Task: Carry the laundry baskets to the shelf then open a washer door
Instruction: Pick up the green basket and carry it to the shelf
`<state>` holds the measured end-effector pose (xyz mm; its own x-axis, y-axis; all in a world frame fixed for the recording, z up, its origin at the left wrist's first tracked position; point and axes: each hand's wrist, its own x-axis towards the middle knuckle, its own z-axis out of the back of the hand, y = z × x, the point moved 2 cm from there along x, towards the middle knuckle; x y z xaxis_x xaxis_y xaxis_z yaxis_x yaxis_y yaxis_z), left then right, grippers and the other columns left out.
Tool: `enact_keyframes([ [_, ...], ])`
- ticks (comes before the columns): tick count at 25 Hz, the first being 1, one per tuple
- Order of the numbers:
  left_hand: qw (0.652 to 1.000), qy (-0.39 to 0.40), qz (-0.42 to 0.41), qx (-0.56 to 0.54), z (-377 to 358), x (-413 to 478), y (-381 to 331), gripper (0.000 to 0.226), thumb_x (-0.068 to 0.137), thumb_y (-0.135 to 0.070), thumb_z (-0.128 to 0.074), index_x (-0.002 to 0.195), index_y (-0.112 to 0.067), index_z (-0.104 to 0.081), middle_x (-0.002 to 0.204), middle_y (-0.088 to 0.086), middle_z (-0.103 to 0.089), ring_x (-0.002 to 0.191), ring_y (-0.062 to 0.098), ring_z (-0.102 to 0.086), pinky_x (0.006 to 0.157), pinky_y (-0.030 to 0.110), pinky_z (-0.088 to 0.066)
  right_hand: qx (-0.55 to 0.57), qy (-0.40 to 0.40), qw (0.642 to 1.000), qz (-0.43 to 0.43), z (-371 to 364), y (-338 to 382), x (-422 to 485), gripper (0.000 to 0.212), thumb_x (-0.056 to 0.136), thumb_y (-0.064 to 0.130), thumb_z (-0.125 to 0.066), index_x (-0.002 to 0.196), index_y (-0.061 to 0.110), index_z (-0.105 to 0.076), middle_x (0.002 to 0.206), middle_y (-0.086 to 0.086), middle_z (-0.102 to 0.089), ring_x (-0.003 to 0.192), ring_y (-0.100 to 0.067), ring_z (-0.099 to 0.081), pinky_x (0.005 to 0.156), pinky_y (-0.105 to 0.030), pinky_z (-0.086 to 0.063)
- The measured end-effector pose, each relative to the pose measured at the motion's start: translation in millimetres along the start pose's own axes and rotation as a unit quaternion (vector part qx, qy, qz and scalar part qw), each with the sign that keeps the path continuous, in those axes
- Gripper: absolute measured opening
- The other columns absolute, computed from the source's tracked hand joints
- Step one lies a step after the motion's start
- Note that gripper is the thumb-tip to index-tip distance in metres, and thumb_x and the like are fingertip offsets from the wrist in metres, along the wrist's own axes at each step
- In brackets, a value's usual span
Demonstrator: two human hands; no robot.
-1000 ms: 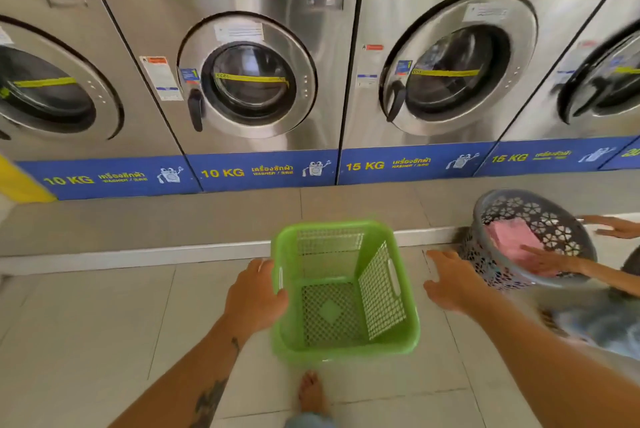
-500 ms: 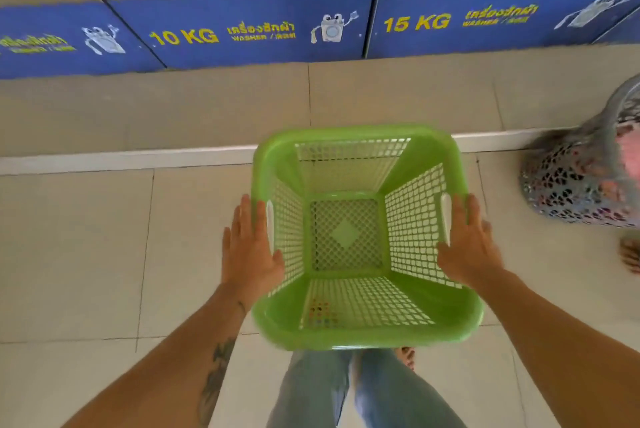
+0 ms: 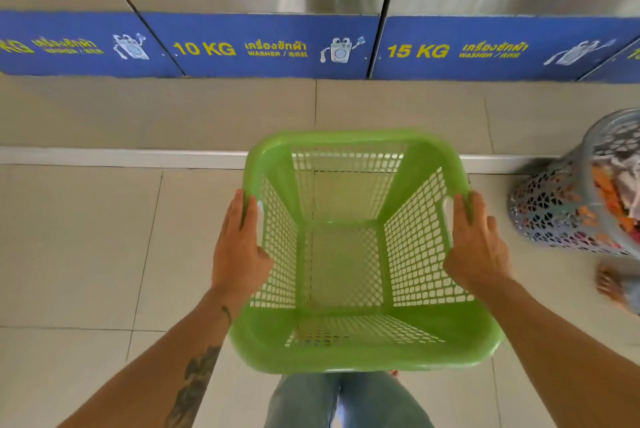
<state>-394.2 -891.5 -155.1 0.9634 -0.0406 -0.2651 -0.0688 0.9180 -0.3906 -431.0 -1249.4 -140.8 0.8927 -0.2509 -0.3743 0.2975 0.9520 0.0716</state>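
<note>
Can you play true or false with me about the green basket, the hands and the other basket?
1. Both hands hold the green plastic mesh basket. True: the left hand and right hand grip opposite sides.
2. The green basket is full of clothes. False: it is empty.
3. The grey round perforated basket has laundry inside. True.
4. The grey basket is to the left of the green one. False: it is to the right.
5. The blue label strip behind the green basket reads 20 KG. False: it reads 10 KG.
</note>
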Motion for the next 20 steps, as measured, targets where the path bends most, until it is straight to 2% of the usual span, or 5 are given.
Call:
enact_keyframes([
  [3,0.998,-0.030,0.035,-0.035,60,-41,-18,0.091,0.075,0.004,-0.058,0.154,-0.019,-0.020,0.163,-0.007,-0.009,0.147,0.017,-0.021,0.113,0.035,-0.036,0.007,-0.012,0.999,0.047,69,3,-33,0.101,0.060,-0.002,-0.071,0.148,0.011,-0.022,0.148,-0.010,-0.024,0.101,-0.026,-0.048,0.072,-0.037,-0.058],
  [6,0.995,-0.056,0.066,-0.044,117,-94,-32,0.087,0.073,0.002,-0.057,0.152,-0.020,-0.028,0.162,-0.008,-0.018,0.142,0.019,-0.033,0.107,0.036,-0.043,0.010,-0.005,0.996,0.089,129,9,-73,0.098,0.068,0.002,-0.065,0.152,0.014,-0.016,0.160,-0.006,-0.010,0.128,-0.030,-0.042,0.097,-0.041,-0.049],
  [8,0.992,-0.079,0.087,-0.038,147,-134,-39,0.085,0.070,0.001,-0.057,0.149,-0.020,-0.034,0.160,-0.006,-0.024,0.137,0.023,-0.042,0.096,0.033,-0.048,0.006,-0.007,0.992,0.128,160,17,-93,0.095,0.069,0.005,-0.064,0.151,0.013,-0.018,0.162,-0.005,-0.009,0.133,-0.033,-0.040,0.104,-0.042,-0.043],
  [13,0.969,-0.144,0.191,-0.057,194,-261,-27,0.090,0.068,-0.004,-0.059,0.151,-0.024,-0.032,0.160,-0.010,-0.024,0.138,0.024,-0.041,0.102,0.037,-0.046,-0.012,-0.034,0.967,0.250,207,59,-152,0.090,0.067,0.009,-0.066,0.147,0.012,-0.027,0.158,-0.009,-0.020,0.124,-0.037,-0.048,0.098,-0.043,-0.047],
  [20,0.911,-0.250,0.325,-0.040,226,-464,36,0.087,0.064,-0.005,-0.058,0.146,-0.025,-0.039,0.155,-0.008,-0.035,0.114,0.026,-0.060,0.078,0.030,-0.054,-0.032,-0.029,0.895,0.444,204,175,-263,0.089,0.062,0.014,-0.064,0.145,0.012,-0.031,0.155,-0.005,-0.024,0.125,-0.032,-0.052,0.089,-0.039,-0.050],
])
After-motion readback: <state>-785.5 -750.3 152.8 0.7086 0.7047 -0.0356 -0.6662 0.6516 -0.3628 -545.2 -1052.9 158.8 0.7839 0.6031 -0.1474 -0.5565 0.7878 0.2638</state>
